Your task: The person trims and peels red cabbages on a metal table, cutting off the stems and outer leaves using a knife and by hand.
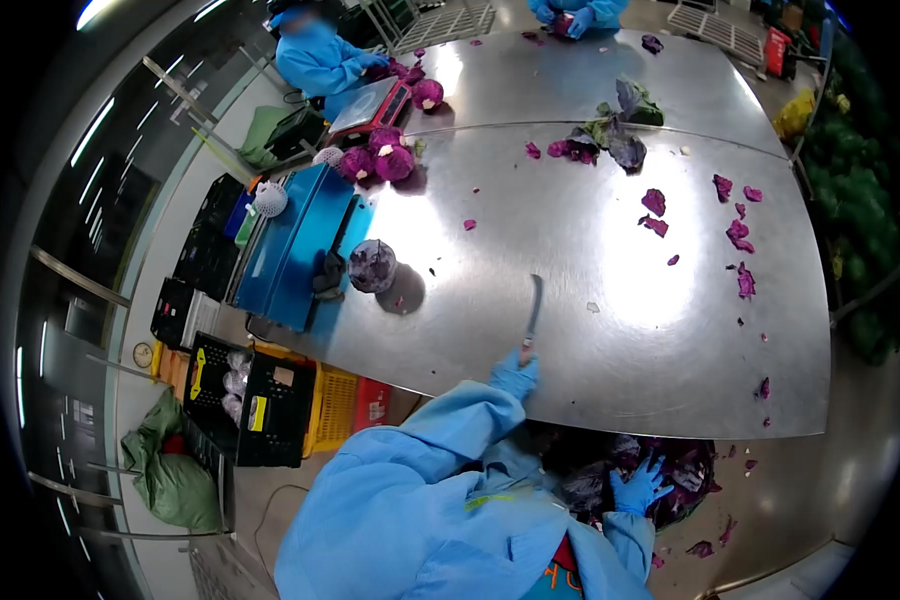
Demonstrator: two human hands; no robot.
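Here's my left hand [515, 374], closed around the handle of the knife [536, 308], blade pointing away across the table [450, 335]! My right, [640, 488] fingers spread, is at the cabbage leaves [686, 472], just below the table's near edge; one cabbage [372, 266] sits forward-left.

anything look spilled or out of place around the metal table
Yes: purple leaf scraps lie on the floor beside the heap of leaves at the right hand, apparently spilled. More bits dot the table, though those may be ordinary trimmings.
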